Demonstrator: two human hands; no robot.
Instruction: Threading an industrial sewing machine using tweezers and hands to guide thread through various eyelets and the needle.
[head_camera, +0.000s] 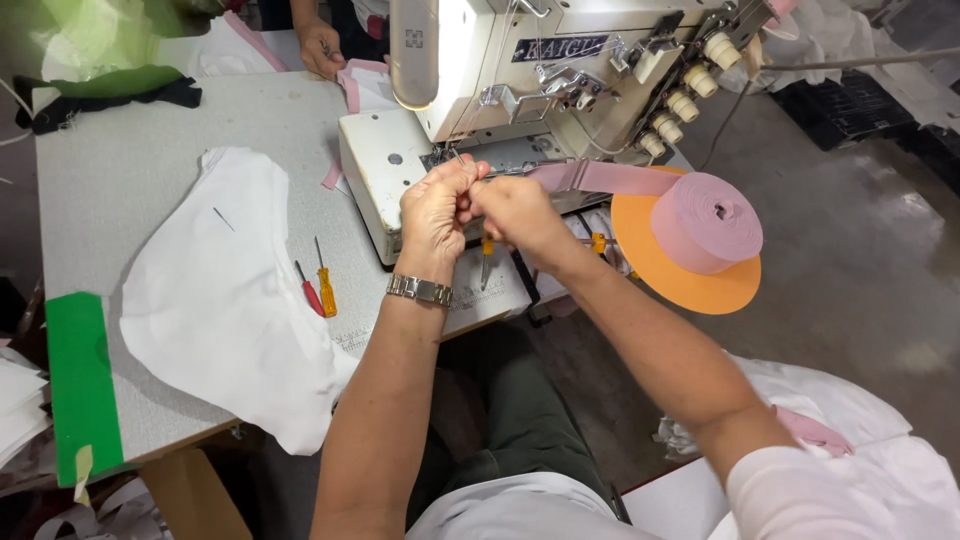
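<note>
Both hands work close together at the machine's bed: the left hand (437, 205) and right hand (512, 208) look pinched on the end of the pink tape (600, 178), seemingly feeding it in. Next it needs steady guiding. The tape runs right to its roll (705, 222); the sewing machine (520, 70) stands behind.

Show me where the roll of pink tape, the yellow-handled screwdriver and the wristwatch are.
roll of pink tape (706, 222), head view, on the flat side of the wound roll.
yellow-handled screwdriver (326, 292), head view, on its yellow handle.
wristwatch (420, 290), head view, on the metal band round the left wrist.
</note>
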